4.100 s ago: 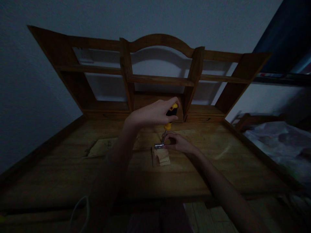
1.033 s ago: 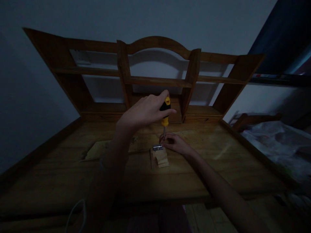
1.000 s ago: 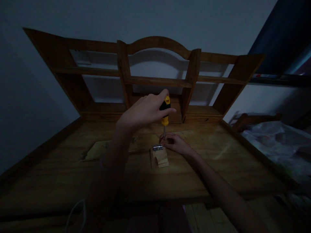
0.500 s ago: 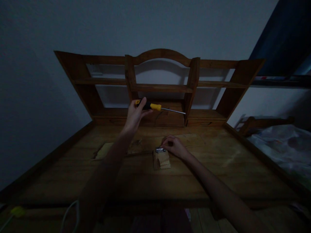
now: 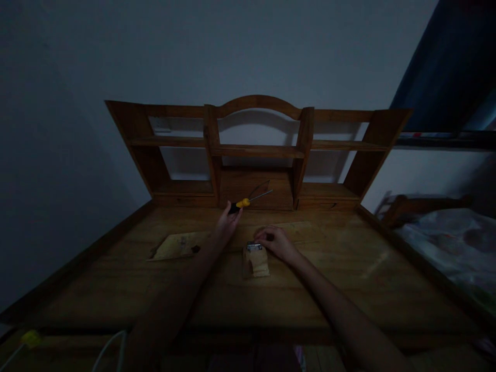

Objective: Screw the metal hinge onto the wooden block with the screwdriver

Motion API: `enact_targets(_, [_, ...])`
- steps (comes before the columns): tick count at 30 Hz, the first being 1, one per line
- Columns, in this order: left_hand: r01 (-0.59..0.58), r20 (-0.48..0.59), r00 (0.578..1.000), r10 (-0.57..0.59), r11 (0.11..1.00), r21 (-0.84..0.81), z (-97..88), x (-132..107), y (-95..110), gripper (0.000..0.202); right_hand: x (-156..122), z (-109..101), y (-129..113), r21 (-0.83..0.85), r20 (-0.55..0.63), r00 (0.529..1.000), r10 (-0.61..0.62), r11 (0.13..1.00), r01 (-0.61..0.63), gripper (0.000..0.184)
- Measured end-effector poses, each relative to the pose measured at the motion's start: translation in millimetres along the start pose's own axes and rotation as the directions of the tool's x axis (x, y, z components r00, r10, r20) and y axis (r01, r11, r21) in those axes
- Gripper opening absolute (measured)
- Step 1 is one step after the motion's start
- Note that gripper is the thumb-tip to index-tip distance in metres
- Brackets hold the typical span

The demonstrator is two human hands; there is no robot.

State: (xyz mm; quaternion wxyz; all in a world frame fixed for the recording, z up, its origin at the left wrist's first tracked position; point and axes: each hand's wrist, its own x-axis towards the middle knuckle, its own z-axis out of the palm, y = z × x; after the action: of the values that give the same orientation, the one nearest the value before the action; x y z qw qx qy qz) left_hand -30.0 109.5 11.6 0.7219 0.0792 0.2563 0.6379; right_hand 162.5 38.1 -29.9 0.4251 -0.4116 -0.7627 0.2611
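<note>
My left hand (image 5: 227, 222) is closed around the handle of a black and yellow screwdriver (image 5: 243, 203), raised above the desk with its metal shaft pointing right and slightly up. Low over the desk, my right hand (image 5: 274, 243) has its thumb and finger together at a small shiny metal piece (image 5: 254, 246). That piece sits at the far end of a small light wooden block (image 5: 258, 263) lying on the desk top. Whether the fingers pinch the metal piece or something tiny beside it is too dark to tell.
A wooden shelf unit (image 5: 258, 151) with drawers stands at the back of the desk (image 5: 310, 294). A pale torn patch or sheet (image 5: 174, 246) lies left of the left forearm. Clear plastic covering (image 5: 445, 237) lies beyond the right edge. A white cord (image 5: 112, 343) hangs at lower left.
My left hand has lowered the screwdriver toward the desk, and its tip now angles upward instead of slightly down. My right hand stays at the metal piece. The view has tilted up slightly.
</note>
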Motion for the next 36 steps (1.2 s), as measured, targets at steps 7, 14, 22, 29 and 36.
enact_targets(7, [-0.021, -0.023, 1.0, 0.021, 1.0, 0.005, -5.5, -1.8, -1.1, 0.021, 0.2, 1.2, 7.8, 0.037, 0.008, 1.0, 0.023, 0.999, -0.023, 0.019])
enact_targets(14, [-0.047, 0.023, 0.999, 0.046, 0.997, 0.053, -12.7, 4.7, -0.7, 0.019, 1.0, -2.9, -0.3, -0.024, 0.042, 0.998, -0.042, 0.999, 0.044, 0.018])
enact_targets(22, [-0.043, 0.099, 0.994, 0.037, 0.997, 0.061, -19.2, 9.0, 0.2, 0.018, -3.3, -4.8, -2.0, -0.1, 0.065, 0.99, -0.125, 0.986, 0.131, 0.029])
enact_targets(29, [0.009, 0.102, 0.995, -0.014, 0.999, 0.046, -25.6, 17.7, 2.0, 0.021, -1.3, -5.0, -1.7, -0.013, 0.031, 0.998, -0.053, 0.998, 0.054, 0.018])
enact_targets(36, [0.042, 0.138, 0.989, -0.054, 0.996, 0.083, -28.1, 20.6, 0.2, 0.024, -2.4, -2.6, 1.5, 0.09, 0.091, 0.996, 0.007, 0.996, -0.015, 0.017])
